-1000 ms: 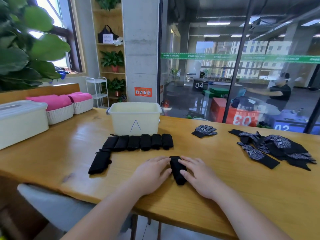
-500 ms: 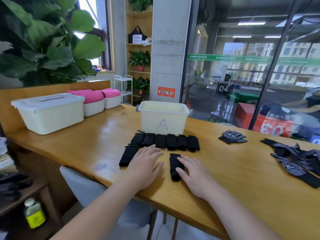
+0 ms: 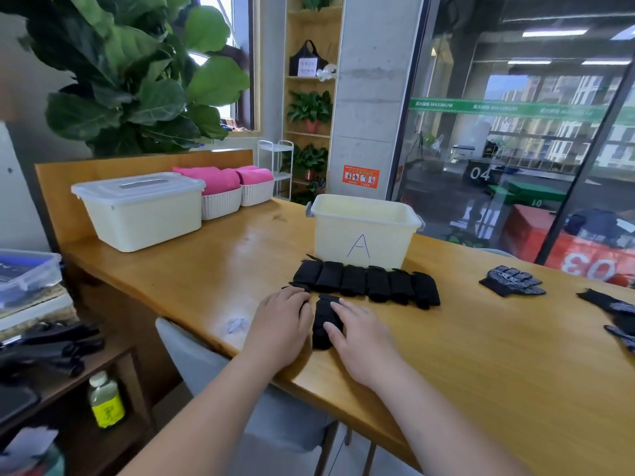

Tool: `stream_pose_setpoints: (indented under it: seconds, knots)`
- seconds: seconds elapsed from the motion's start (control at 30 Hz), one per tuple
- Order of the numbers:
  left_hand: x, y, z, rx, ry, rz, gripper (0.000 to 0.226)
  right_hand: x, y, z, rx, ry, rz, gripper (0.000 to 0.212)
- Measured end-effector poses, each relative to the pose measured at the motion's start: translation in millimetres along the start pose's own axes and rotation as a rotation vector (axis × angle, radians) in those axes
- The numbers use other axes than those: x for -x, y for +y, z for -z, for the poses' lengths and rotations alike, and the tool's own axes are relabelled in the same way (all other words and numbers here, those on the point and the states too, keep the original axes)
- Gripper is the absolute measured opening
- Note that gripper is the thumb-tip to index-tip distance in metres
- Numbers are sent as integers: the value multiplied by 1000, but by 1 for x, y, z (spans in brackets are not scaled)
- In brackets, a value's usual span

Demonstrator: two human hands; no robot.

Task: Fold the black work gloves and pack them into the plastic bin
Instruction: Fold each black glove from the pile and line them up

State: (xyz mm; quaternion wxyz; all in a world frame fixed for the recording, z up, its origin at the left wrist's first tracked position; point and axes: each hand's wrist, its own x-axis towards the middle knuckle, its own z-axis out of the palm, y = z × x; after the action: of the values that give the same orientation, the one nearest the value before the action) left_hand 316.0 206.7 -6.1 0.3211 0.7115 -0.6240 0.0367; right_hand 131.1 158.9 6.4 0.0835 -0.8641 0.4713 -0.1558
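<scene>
A pale plastic bin (image 3: 364,231) marked "A" stands open on the wooden table (image 3: 481,355). Several folded black gloves form a row (image 3: 367,285) in front of it. One more folded black glove (image 3: 322,322) lies nearer to me between my hands. My right hand (image 3: 360,338) rests flat beside it, with straight fingers touching its right side. My left hand (image 3: 281,324) lies flat on the table just left of it and covers most of another folded glove, of which only a dark edge (image 3: 297,287) shows. One unfolded dotted glove (image 3: 512,280) lies to the right.
A pile of unfolded gloves (image 3: 615,314) reaches the right frame edge. A lidded white bin (image 3: 141,211) and two baskets of pink cloth (image 3: 223,190) stand at the back left. A chair back (image 3: 192,352) is under the near edge, a low shelf (image 3: 68,379) to the left.
My left hand has left the near folded glove and moved left onto the other folded glove. My right hand stays at the near glove's right side. The view has swung left.
</scene>
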Motion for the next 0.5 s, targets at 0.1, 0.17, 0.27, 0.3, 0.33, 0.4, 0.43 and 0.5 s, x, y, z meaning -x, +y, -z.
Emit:
stream_pose_setpoints:
  seconds: [0.1, 0.17, 0.27, 0.3, 0.33, 0.4, 0.43, 0.5]
  knots:
    - [0, 0, 0, 26, 5, 13, 44, -11, -10, -7, 15, 16, -17, 60]
    - [1, -2, -2, 18, -6, -6, 52, -16, -16, -10, 27, 16, -37, 60]
    - [1, -6, -5, -4, -9, -37, 49, -22, -24, -13, 30, 9, -57, 62]
    - [1, -6, -5, -4, -9, -32, 47, -23, -26, -14, 29, 10, -60, 62]
    - [0, -6, -5, -4, -7, -26, 47, -24, -28, -14, 27, 9, -63, 62]
    - [0, -6, -6, 2, -1, -7, 47, -25, -30, -14, 18, 6, -67, 62]
    - [0, -6, -6, 8, 3, -1, 47, -24, -30, -13, 10, 6, -67, 62]
    - [1, -6, -5, 21, 5, -1, 46, -20, -28, -10, -12, 7, -69, 63]
